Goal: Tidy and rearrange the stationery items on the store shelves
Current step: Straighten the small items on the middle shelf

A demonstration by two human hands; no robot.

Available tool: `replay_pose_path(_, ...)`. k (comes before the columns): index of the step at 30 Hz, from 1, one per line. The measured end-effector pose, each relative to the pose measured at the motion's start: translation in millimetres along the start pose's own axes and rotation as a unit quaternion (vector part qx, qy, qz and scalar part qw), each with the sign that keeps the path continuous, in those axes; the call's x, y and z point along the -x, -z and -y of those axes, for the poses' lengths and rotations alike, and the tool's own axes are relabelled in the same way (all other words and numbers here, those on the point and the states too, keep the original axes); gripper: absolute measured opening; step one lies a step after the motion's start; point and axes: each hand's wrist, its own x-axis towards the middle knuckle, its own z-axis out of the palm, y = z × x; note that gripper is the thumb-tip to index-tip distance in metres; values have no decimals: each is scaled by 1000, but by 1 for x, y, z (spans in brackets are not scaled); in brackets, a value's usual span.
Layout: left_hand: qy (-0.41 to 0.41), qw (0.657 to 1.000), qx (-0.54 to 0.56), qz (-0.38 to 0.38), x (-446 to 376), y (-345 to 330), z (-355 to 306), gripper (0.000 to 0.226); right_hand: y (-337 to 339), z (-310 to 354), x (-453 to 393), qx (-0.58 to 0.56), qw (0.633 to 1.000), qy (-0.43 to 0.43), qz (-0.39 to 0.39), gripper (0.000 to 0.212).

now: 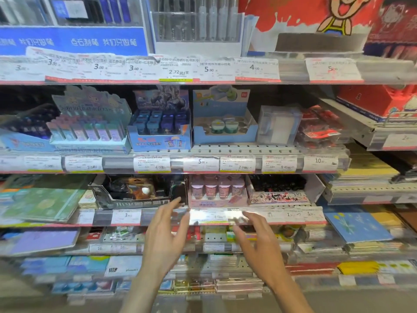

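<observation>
both bare hands, left hand [165,231] and right hand [259,236], spread empty, flank the pale pink cardboard display tray of small pink tubs [216,190], likely to square it on its shelf

Both hands [165,236] [257,238] apparently empty, outstretched

Head camera, facing the store shelves.

The one wide-angle view sits on my head and looks forward and slightly down, close to the shelves [203,163], which fill the frame edge to edge and bow at the sides. My hands reach in from the bottom, left hand [165,233] and right hand [257,238], before the price rail [216,216].
</observation>
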Motion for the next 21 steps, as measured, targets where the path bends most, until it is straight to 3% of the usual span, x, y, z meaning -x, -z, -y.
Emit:
replay_pose_path(4,100,993,-4,61,42,-27,24,55,-9,-24,34,-38,994,-71,68,62)
replay_pose_path(10,186,979,-19,87,79,-40,31,36,-11,-50,50,-37,988,-109,105,56)
replay_pose_path(21,242,960,-67,122,90,11,72,28,-50,-8,52,4,982,-94,164,48)
